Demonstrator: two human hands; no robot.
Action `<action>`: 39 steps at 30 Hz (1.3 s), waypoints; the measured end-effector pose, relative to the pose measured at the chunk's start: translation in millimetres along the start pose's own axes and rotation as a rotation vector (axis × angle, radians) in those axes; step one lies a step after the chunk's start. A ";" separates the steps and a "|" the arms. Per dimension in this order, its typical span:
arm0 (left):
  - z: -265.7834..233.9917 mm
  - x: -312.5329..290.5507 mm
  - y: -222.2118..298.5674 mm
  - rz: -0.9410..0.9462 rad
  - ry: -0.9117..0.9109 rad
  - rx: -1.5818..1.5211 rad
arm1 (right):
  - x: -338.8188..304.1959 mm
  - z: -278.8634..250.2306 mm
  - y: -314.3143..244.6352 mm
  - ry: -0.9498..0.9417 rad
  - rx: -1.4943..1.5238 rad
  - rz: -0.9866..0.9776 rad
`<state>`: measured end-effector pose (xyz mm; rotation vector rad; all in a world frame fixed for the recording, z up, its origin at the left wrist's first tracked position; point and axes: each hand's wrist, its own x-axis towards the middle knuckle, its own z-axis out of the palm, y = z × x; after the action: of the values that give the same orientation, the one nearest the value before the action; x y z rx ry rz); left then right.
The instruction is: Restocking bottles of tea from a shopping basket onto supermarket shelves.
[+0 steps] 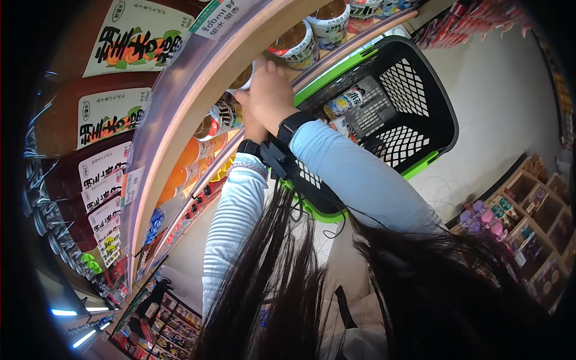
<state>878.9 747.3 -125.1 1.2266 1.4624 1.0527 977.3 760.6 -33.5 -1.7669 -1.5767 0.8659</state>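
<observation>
2 hands (271,90) (252,120) at round bottle (243,78), seemingly plastic; lattice-sided basket (433,75) near.

Bottles (302,55) on shelf (290,72), basket (450,114) at right; inside, seemingly drinks (344,103)

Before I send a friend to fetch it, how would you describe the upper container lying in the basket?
Find the black basket with bright green trim, right of the right hand. Two labelled containers show inside it. Take the upper container, its white label patterned yellow and blue; the lower container is partly hidden by the right sleeve.
</observation>
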 end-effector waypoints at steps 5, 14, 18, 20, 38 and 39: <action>15.4 2.6 37.1 -0.028 0.049 0.129 | -8.1 -1.2 50.7 -0.141 0.339 -0.008; 19.8 45.2 24.8 -0.069 -0.018 0.054 | 10.7 10.3 100.0 -0.422 0.724 0.086; 20.2 63.0 18.9 -0.078 0.031 0.011 | 24.7 26.9 99.4 -0.463 0.633 0.118; 22.8 71.1 23.9 -0.102 0.007 0.056 | 32.6 26.1 103.3 -0.485 0.618 0.123; -5.8 87.7 -8.5 -0.153 0.131 0.418 | 54.5 11.3 85.9 -0.621 0.335 0.100; -2.7 90.5 -7.3 -0.151 0.105 0.408 | 56.3 12.4 90.5 -0.619 0.264 0.045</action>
<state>868.0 835.8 -142.7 1.3284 1.8848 0.7476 1025.6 807.4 -117.1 -1.4195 -1.6832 1.6750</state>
